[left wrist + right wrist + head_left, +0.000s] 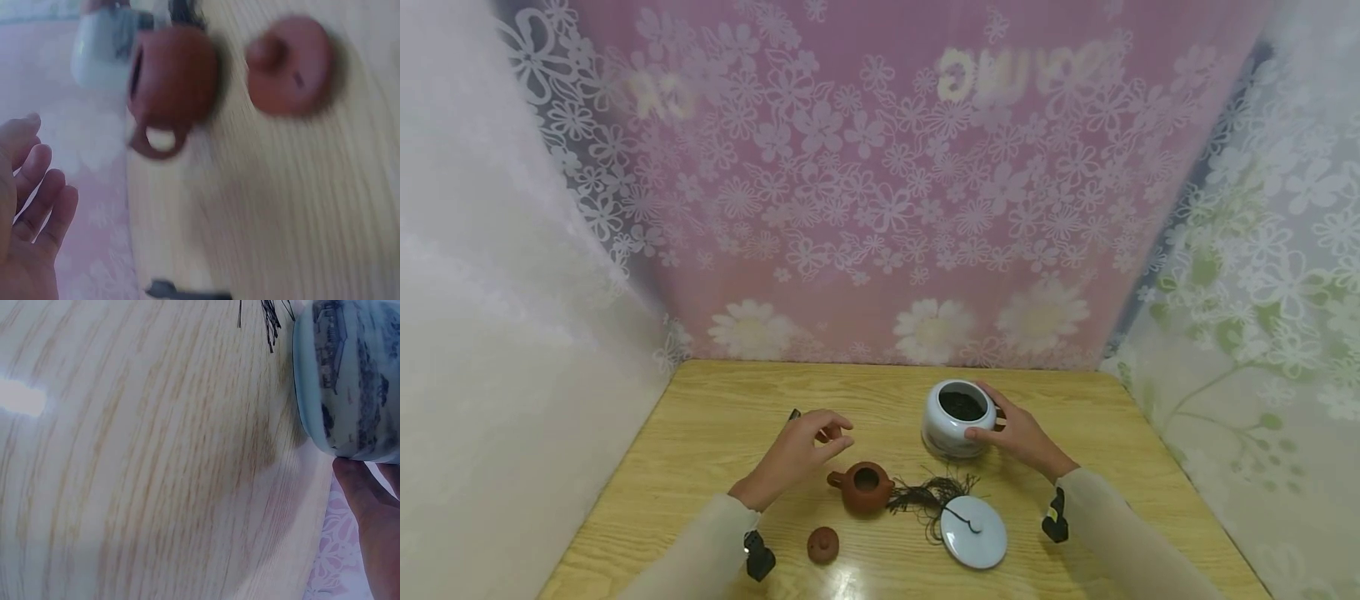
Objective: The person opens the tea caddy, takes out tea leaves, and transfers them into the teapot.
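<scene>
On the right, a white porcelain jar (pixel 943 435) with a side handle is dark inside. My right hand (pixel 1018 433) grips it at the handle side, thumb near the rim. Dark painted scenery covers the jar's wall (pixel 369 381) in the right wrist view. My left hand (pixel 808 442), fingers loosely bent and holding nothing, hovers above and left of a small brown clay teapot (pixel 867 498). This teapot stands uncovered, its round clay lid (pixel 823 545) lying in front of it. The left wrist view is blurred, with the fingers (pixel 47 206) apart from the teapot.
Thin dark strands (pixel 928 493) lie loose between the teapot and a white round lid (pixel 976 546), some reaching over its edge. A small black object (pixel 794 414) lies behind my left hand. Flowered cloth (pixel 880 208) hangs along the table's (pixel 737 392) back edge.
</scene>
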Action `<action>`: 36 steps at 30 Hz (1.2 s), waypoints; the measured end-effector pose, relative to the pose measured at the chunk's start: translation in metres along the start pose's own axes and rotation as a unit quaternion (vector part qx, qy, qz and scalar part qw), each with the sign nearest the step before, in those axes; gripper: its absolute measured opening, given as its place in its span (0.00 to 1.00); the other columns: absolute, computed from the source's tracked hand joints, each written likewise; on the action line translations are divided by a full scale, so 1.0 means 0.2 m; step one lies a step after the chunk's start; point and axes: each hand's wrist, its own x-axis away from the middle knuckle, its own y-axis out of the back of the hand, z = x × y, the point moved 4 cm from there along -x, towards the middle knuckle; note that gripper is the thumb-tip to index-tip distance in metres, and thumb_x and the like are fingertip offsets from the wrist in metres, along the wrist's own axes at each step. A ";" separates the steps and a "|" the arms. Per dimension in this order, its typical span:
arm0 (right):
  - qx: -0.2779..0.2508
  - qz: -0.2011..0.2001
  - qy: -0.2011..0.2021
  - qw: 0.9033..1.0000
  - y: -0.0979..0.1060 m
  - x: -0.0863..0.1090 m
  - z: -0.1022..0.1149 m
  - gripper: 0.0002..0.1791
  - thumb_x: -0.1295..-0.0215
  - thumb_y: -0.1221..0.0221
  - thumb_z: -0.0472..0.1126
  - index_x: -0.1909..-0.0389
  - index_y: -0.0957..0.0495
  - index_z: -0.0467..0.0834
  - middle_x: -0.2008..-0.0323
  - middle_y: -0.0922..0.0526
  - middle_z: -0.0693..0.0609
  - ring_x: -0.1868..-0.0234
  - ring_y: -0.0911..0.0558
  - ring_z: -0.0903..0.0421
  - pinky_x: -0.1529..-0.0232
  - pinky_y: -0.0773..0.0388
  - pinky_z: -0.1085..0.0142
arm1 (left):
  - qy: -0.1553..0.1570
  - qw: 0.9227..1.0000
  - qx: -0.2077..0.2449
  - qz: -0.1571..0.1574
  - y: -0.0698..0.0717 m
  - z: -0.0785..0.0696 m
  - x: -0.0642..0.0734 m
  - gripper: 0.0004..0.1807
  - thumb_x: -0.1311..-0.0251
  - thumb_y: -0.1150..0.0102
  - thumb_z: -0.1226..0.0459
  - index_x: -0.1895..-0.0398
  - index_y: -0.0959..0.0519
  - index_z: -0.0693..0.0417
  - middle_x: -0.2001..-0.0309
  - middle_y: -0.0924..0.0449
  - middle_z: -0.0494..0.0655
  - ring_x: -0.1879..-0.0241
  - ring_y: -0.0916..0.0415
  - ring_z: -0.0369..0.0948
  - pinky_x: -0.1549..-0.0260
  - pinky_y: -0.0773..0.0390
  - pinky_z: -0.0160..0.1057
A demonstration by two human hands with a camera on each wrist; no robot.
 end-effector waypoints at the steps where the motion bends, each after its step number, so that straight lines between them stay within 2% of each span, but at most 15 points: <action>1: -0.002 -0.001 0.000 1.000 0.00 0.00 0.00 0.57 0.33 0.24 0.57 0.10 0.48 0.57 0.19 0.32 0.39 0.23 0.26 0.32 0.32 0.18 0.43 | 0.011 1.000 -0.012 -0.003 0.02 0.03 0.01 0.11 0.25 0.30 0.55 0.44 0.13 0.41 0.58 0.16 0.31 0.58 0.19 0.31 0.50 0.13 0.44; 7: -0.006 -0.002 -0.006 1.000 0.00 0.00 0.00 0.57 0.33 0.24 0.57 0.11 0.48 0.57 0.18 0.34 0.39 0.23 0.27 0.32 0.31 0.20 0.42 | 0.078 0.995 -0.061 -0.001 0.11 0.22 0.11 0.12 0.26 0.29 0.56 0.45 0.12 0.47 0.62 0.18 0.30 0.62 0.23 0.29 0.58 0.18 0.38; 10: -0.010 0.001 -0.008 1.000 -0.01 -0.01 0.01 0.58 0.33 0.24 0.57 0.10 0.48 0.57 0.18 0.35 0.39 0.23 0.28 0.31 0.30 0.20 0.41 | 0.095 0.992 -0.078 0.004 0.13 0.29 0.15 0.14 0.26 0.29 0.57 0.44 0.12 0.51 0.63 0.19 0.31 0.63 0.24 0.30 0.60 0.19 0.38; 14: -0.025 0.012 -0.008 1.000 0.00 -0.01 0.00 0.57 0.31 0.25 0.56 0.10 0.50 0.57 0.17 0.38 0.39 0.22 0.30 0.31 0.29 0.22 0.40 | 0.111 0.989 -0.092 0.016 0.14 0.36 0.19 0.14 0.26 0.29 0.57 0.44 0.12 0.52 0.63 0.19 0.33 0.64 0.25 0.31 0.61 0.20 0.38; 23: -0.039 0.033 0.000 0.999 0.01 -0.02 -0.05 0.56 0.29 0.26 0.53 0.10 0.53 0.61 0.15 0.42 0.40 0.19 0.35 0.30 0.28 0.24 0.39 | 0.131 0.986 -0.097 0.034 0.15 0.44 0.28 0.14 0.29 0.26 0.56 0.46 0.13 0.48 0.61 0.20 0.35 0.63 0.26 0.32 0.60 0.22 0.38; 30: -0.048 0.036 0.001 0.998 0.01 -0.02 -0.05 0.55 0.28 0.26 0.52 0.10 0.52 0.62 0.15 0.42 0.40 0.18 0.36 0.30 0.28 0.24 0.38 | 0.120 0.987 -0.097 0.040 0.17 0.48 0.34 0.15 0.29 0.26 0.55 0.45 0.14 0.49 0.59 0.19 0.35 0.61 0.26 0.31 0.58 0.20 0.39; 36: -0.049 0.035 -0.001 0.998 0.00 -0.01 -0.04 0.56 0.29 0.26 0.52 0.10 0.51 0.62 0.15 0.42 0.40 0.18 0.35 0.30 0.27 0.25 0.38 | 0.119 0.986 -0.102 0.048 0.18 0.50 0.36 0.16 0.28 0.27 0.56 0.42 0.13 0.49 0.56 0.15 0.37 0.58 0.21 0.34 0.56 0.18 0.41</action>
